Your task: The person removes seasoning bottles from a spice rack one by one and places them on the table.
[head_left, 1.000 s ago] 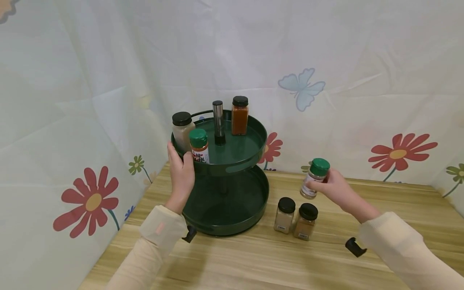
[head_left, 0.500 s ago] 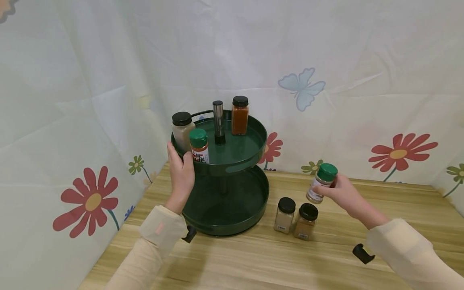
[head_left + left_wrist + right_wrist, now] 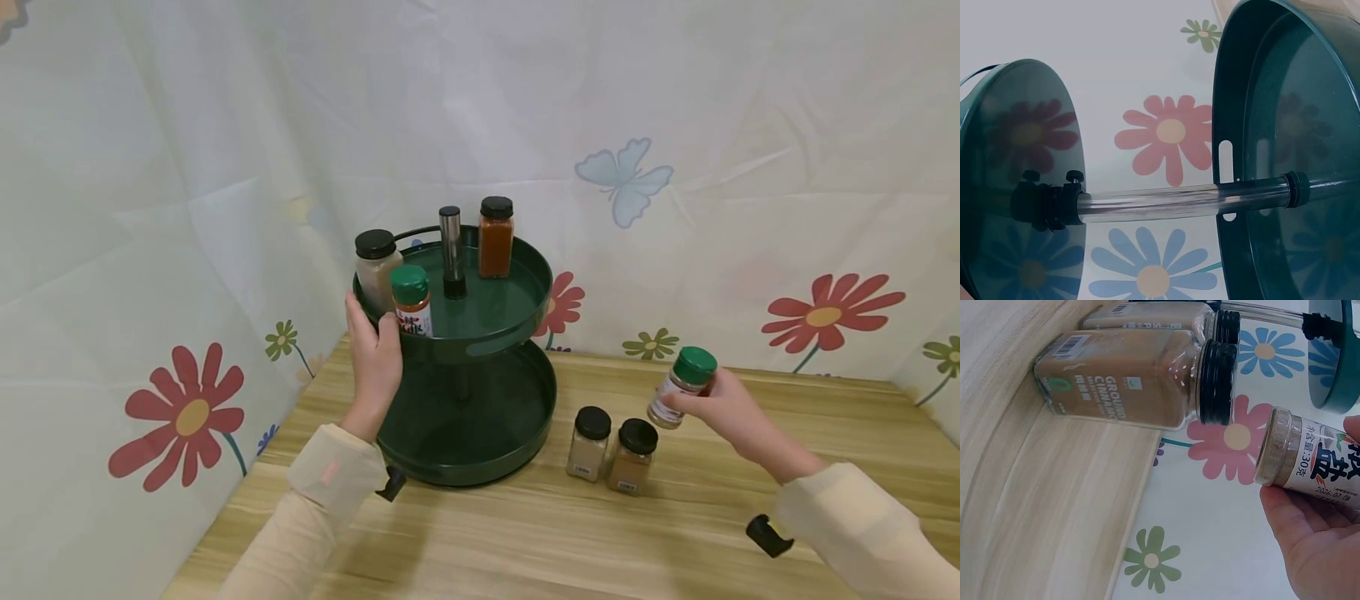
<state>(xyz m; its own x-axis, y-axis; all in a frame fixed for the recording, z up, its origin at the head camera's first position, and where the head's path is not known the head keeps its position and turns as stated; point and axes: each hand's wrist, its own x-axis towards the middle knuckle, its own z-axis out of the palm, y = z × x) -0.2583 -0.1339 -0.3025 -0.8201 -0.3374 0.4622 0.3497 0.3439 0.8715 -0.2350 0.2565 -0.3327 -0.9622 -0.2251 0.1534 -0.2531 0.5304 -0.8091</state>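
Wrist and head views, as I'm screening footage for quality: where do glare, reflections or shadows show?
Left wrist: the green trays mirror flowers and the pole shines; right wrist: small highlights on the cinnamon jar; head: soft shadows on the table.

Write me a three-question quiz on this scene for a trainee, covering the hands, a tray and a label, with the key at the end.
1. Multiple choice. What colour is the lid of the held jar, the one in the right hand?
A) black
B) red
C) green

2. True or false. The left hand is at the rim of the upper tray.

3. Fill the gap. In the right wrist view, the label on the front jar standing on the table reads "GROUND ____".

Key: 1. C; 2. True; 3. CINNAMON
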